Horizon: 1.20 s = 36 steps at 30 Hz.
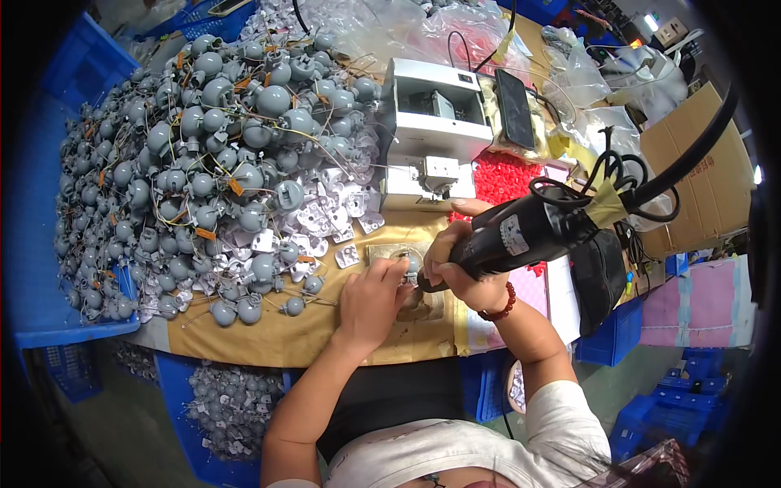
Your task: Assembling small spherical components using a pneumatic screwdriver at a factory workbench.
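My right hand (pixel 470 281) is wrapped round a black electric screwdriver (pixel 514 236), held slanting with its tip end down and left. The tip itself is hidden by my fingers. Close by, my left hand (pixel 368 302) pinches a small grey ball-shaped part (pixel 412 264), which sits at a worn, flat work block (pixel 429 313). The screwdriver's lower end is right beside that part; whether they touch I cannot tell. To the left lies a large heap of grey ball-shaped parts (pixel 272 101) with wires and orange tabs. White plastic pieces (pixel 346 257) lie along its edge.
A white metal machine (pixel 438 138) stands beyond my hands, with small red pieces (pixel 508 180) and a phone (pixel 514 110) beside it. The screwdriver's thick black cable (pixel 691 159) runs up right. A black pouch (pixel 599 281) and cardboard box (pixel 700 179) are at right; blue crates (pixel 85 53) at left.
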Tool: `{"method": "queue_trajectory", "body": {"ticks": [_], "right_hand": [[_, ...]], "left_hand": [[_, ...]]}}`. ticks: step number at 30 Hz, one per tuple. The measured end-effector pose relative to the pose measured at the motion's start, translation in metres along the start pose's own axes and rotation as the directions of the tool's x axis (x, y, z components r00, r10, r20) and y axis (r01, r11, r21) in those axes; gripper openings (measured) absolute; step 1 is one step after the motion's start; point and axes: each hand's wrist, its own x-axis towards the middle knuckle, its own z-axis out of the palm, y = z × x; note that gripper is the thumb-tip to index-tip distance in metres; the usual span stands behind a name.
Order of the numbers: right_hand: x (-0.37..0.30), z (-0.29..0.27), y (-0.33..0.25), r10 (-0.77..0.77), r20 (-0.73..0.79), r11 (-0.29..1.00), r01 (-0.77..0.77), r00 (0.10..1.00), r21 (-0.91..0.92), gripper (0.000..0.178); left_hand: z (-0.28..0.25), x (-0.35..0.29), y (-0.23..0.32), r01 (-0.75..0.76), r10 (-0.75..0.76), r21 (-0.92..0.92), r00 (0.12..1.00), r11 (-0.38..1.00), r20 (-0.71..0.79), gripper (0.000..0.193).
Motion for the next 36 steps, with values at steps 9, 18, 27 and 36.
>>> {"method": "queue_trajectory", "body": {"ticks": [9,18,27,36], "right_hand": [[-0.001,0.002,0.006,-0.011,-0.025,0.999,0.012,1.0,0.037,0.076],[0.005,-0.006,-0.02,-0.01,0.0,0.999,0.01,1.0,-0.049,0.077],[0.127,-0.04,-0.067,-0.522,-0.335,0.852,0.496,0.785,-0.165,0.07],[0.129,-0.043,-0.04,-0.503,-0.29,0.847,0.4,0.814,-0.35,0.046]], "left_hand": [[-0.002,0.0,0.002,0.02,-0.02,0.008,0.999,1.0,0.036,0.045],[-0.003,-0.001,-0.001,0.006,-0.005,-0.035,0.999,0.999,0.036,0.044],[-0.004,0.006,0.011,0.053,-0.053,-0.009,0.998,0.999,0.035,0.036],[0.001,0.006,0.012,0.051,-0.053,0.084,0.998,0.995,0.021,0.034]]}}
